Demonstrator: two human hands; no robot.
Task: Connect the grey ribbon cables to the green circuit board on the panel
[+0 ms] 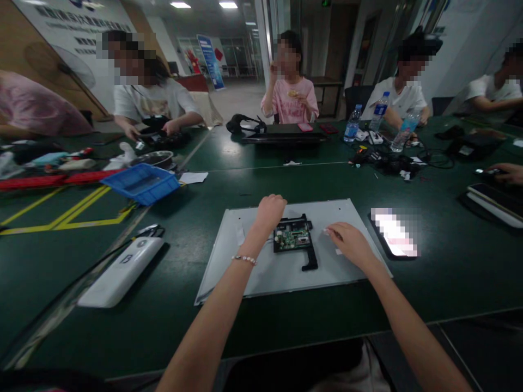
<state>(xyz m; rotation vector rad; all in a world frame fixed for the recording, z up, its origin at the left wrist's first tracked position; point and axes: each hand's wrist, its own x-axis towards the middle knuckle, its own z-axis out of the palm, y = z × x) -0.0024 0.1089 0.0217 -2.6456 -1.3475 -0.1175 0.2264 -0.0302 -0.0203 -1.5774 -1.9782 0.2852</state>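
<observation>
A green circuit board (295, 238) in a black plastic frame (311, 257) lies on a white panel (261, 277). My left hand (271, 211) is over the frame's upper left corner, its fingers curled down; the fingertips and anything between them are hidden. To the right of the frame, above the panel, my right hand (346, 239) has its fingers pinched together. Something small and whitish shows at its fingertips, too small to name. A pale strip (241, 234) lies on the panel's left part.
A white power bank (122, 271) with cables lies left, a lit phone (394, 233) right. Farther off are a blue basket (143, 182), headphones (245, 124), a black flat device (286, 134), bottles (404, 130) and tangled cables. Several people sit around the green table (310, 321).
</observation>
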